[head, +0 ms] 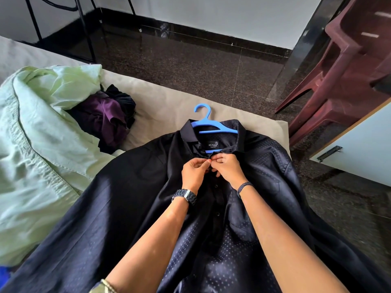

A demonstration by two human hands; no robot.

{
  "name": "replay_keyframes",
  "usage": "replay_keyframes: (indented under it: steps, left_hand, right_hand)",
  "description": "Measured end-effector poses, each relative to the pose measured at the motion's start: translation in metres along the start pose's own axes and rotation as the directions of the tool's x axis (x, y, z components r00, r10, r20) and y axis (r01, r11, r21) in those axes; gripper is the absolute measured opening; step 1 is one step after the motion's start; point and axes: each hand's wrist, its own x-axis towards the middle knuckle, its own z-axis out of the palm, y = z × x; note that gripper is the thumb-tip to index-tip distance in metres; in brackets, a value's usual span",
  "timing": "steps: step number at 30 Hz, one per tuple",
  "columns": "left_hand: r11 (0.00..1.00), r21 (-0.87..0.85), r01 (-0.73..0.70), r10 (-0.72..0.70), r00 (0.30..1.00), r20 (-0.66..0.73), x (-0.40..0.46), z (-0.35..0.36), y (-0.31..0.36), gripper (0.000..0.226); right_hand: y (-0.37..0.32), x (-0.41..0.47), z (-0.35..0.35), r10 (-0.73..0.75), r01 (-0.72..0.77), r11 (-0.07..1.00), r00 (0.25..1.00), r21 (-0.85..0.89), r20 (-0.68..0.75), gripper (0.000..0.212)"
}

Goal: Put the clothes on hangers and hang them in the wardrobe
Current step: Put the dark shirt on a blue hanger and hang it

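Note:
A dark navy dotted shirt lies spread flat on the bed, collar pointing away from me. A blue plastic hanger sits inside its collar, hook sticking out past the neckline. My left hand and my right hand meet just below the collar at the top of the placket. Both pinch the shirt's front edges together at the top button. A watch is on my left wrist and a dark cord on my right.
A pale green garment is heaped at the left, with a purple and black pile of clothes beside it. A maroon plastic chair stands on the dark floor at the right. A white cabinet door is at the right edge.

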Motion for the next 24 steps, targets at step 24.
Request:
replay_keyframes:
  steps: [24]
  left_hand:
    - [0.932, 0.361, -0.016, 0.042, 0.997, -0.063, 0.009, 0.005, 0.020, 0.011]
  right_hand:
    - [-0.009, 0.004, -0.008, 0.224, -0.222, 0.951, 0.974, 0.215, 0.018, 0.017]
